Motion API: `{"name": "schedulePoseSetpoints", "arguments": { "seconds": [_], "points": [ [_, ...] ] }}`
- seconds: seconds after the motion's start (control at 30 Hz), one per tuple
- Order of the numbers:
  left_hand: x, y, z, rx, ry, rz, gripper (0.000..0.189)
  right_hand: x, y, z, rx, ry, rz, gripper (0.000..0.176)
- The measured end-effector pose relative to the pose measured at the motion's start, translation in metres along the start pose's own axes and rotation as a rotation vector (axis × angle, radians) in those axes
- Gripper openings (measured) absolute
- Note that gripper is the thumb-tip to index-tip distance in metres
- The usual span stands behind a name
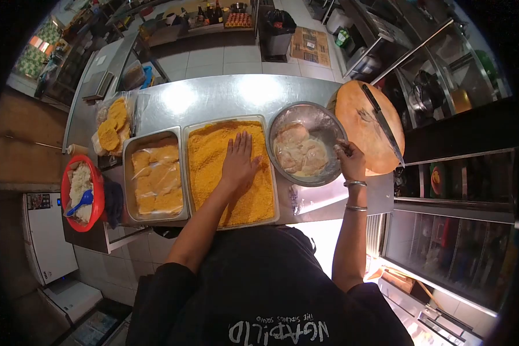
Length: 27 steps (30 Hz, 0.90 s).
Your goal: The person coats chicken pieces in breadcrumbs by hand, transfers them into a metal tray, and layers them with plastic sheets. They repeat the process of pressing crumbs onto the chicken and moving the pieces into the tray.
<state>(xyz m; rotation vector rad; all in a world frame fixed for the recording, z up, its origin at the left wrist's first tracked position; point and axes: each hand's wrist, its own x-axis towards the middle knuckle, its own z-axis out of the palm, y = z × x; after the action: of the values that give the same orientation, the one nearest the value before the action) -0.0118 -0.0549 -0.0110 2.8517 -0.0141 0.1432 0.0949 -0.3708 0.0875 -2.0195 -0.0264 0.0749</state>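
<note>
On the steel counter (pixel 213 86), pale, wet pieces (pixel 299 149) lie in a round metal bowl (pixel 324 122) between both hands, nearer the right hand (pixel 350 158), which grips its right rim, while the left hand (pixel 240 160) rests open, palm down, on orange crumbs (pixel 210 153) leftward.

I stand at a steel table (pixel 213 95), its top bright with two patches of light (pixel 259 88). Beyond it I see pale floor tiles (pixel 236 55), with a black bin (pixel 277 43) beside a flat cardboard sheet (pixel 309 47). A brown panel (pixel 32 153) and a white appliance (pixel 52 242) stand to my left, a glass-fronted cabinet (pixel 444 242) to my right.
</note>
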Motion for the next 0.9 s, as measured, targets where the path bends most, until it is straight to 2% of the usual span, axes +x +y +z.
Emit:
{"name": "schedulePoseSetpoints", "arguments": {
  "seconds": [0.2,0.33,0.4,0.57,0.9],
  "points": [
    [-0.032,0.013,0.003,-0.004,-0.022,-0.038,0.071,0.006,0.011,0.007,0.026,-0.026,-0.013,0.027],
    [-0.026,0.014,0.005,0.025,-0.008,-0.081,0.071,0.010,0.016,0.014,-0.079,-0.066,-0.015,0.028],
    [-0.024,0.013,0.002,0.018,-0.032,-0.077,0.070,0.013,0.014,0.019,-0.001,-0.062,0.087,0.029],
    [-0.022,0.011,0.000,0.009,-0.010,-0.070,0.068,0.020,0.016,0.025,-0.001,-0.092,0.129,0.030],
    [-0.023,0.009,0.001,0.035,-0.006,-0.046,0.065,0.025,0.015,0.027,-0.011,-0.100,0.074,0.030]
  ]
}}
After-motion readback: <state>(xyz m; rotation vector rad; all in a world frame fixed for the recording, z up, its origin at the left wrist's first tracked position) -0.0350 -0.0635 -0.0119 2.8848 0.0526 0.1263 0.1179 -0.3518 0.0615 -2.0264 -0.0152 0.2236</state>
